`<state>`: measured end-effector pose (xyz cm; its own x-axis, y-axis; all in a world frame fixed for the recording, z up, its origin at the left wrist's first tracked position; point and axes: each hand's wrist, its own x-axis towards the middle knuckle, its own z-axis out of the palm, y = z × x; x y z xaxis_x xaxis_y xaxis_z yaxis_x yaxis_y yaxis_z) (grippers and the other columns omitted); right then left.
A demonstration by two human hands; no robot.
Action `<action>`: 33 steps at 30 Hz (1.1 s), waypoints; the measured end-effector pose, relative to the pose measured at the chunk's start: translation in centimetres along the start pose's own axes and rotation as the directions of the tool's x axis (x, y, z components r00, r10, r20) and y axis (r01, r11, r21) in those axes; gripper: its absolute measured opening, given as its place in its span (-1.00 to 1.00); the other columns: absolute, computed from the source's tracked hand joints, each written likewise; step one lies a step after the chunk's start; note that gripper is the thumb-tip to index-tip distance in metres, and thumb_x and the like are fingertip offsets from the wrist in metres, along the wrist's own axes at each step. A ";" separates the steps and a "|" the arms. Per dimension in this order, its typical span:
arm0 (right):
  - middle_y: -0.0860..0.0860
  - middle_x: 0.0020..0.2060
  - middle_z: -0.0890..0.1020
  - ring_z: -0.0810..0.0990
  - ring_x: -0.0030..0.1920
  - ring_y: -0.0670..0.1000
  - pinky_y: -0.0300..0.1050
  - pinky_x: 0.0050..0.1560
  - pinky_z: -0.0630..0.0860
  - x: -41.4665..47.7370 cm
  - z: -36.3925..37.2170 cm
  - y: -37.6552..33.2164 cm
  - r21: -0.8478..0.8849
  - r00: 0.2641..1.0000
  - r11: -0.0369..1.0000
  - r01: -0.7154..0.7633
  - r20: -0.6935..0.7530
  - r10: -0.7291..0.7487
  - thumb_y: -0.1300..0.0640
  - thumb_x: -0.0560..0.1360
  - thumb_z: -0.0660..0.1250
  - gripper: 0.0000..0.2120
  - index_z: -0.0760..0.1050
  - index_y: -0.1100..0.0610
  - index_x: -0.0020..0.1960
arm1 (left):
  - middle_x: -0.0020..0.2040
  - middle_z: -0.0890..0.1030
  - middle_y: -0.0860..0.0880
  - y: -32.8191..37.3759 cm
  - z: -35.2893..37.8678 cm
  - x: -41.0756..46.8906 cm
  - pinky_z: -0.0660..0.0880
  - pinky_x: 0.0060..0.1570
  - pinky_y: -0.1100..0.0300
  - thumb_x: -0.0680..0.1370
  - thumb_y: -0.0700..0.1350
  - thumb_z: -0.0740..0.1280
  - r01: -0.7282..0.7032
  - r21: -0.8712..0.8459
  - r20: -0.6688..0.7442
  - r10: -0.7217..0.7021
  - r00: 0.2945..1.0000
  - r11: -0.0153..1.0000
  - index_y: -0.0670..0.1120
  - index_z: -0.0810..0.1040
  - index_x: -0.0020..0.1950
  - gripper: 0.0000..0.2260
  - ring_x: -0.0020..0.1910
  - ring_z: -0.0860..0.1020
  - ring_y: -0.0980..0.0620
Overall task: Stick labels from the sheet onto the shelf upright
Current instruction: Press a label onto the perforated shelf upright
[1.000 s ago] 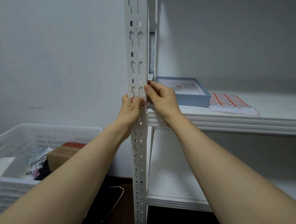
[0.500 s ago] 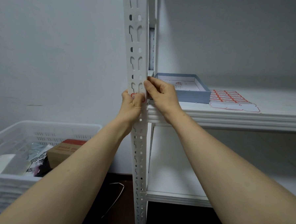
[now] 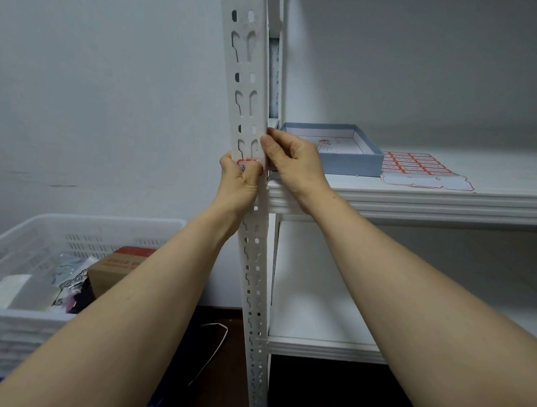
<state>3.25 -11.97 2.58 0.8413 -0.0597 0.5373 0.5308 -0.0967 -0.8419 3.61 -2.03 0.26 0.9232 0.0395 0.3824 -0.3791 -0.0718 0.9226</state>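
Note:
The white perforated shelf upright runs from top to bottom through the middle of the view. A small red-bordered label lies flat on its front face, just above the shelf board. My left hand wraps the upright from the left, its thumb pressing on the label's lower part. My right hand holds the upright's right edge, thumb tip resting beside the label's top corner. The label sheet, with several red-bordered labels, lies on the shelf board to the right.
A shallow blue box stands on the white shelf board between my right hand and the sheet. A white plastic crate with a brown carton and other items sits at lower left. A lower shelf board is below.
Both hands stay at the same spot on the upright. The label shows a little more now under my left thumb. The view has shifted slightly.

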 end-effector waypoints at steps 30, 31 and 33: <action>0.13 0.06 0.64 0.61 0.12 0.10 0.09 0.22 0.51 0.0 0.0 0.2 0.017 1.000 1.000 -0.001 -0.008 0.001 0.18 0.55 0.27 -0.73 0.51 0.24 0.22 | 0.12 0.37 -0.05 -0.2 -0.3 0.2 0.34 -0.19 0.38 0.59 -0.18 0.16 -0.033 0.118 0.017 0.031 0.999 0.992 -0.25 0.18 0.32 -0.65 -0.02 0.40 0.12; 0.13 0.06 0.64 0.61 0.12 0.11 0.09 0.22 0.51 0.0 0.0 0.2 0.018 1.000 1.000 0.000 -0.008 0.001 0.18 0.55 0.27 -0.73 0.52 0.24 0.21 | 0.12 0.37 -0.06 -0.3 -0.3 0.3 0.34 -0.20 0.37 0.59 -0.18 0.15 -0.034 0.125 0.023 0.031 0.999 0.992 -0.24 0.18 0.32 -0.66 -0.03 0.40 0.12; 0.12 0.06 0.64 0.61 0.12 0.10 0.08 0.22 0.51 0.0 0.0 0.1 0.023 1.000 1.000 -0.006 -0.013 0.007 0.18 0.55 0.27 -0.73 0.51 0.24 0.22 | 0.10 0.36 -0.06 -0.3 -0.4 0.3 0.34 -0.22 0.34 0.59 -0.18 0.14 -0.033 0.135 0.038 0.028 0.999 0.990 -0.23 0.19 0.30 -0.68 -0.11 0.38 0.18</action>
<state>3.32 -11.98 2.45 0.8434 -0.0733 0.5323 0.5277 -0.0737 -0.8463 3.95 -1.58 0.14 0.9139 -0.0009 0.4060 -0.3974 -0.2065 0.8941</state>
